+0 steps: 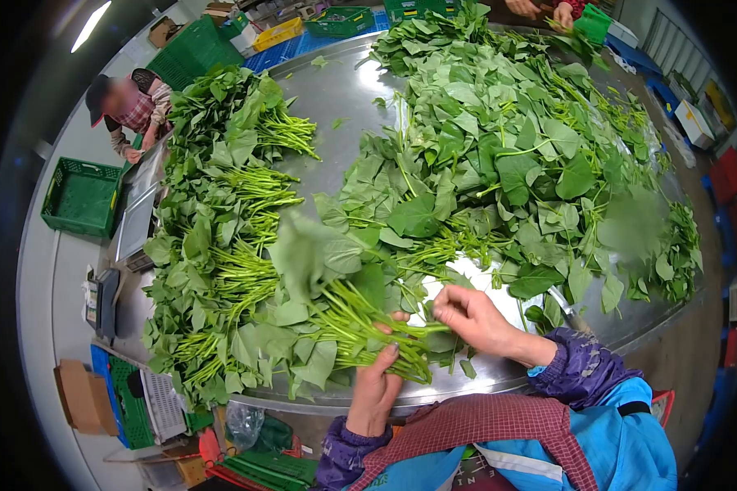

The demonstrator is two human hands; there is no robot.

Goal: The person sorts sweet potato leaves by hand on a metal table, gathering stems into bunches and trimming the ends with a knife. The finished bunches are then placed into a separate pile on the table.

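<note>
One bunch of greens (354,321) could scatter if the left hand (375,386), fingers clamped round it, loosens; whether the right hand (475,317), fingers curled, pinches anything, I cannot tell.

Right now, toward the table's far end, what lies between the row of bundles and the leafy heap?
Mostly bare metal tabletop, few loose leaves; head view.

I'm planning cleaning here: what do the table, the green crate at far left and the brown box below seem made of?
Table: likely stainless steel, smooth and shiny: grey with bright reflections.
Crate: probably plastic, slightly glossy; evenly green, slotted walls.
Box: apparently cardboard, matt; plain brown, flat panels.
</note>
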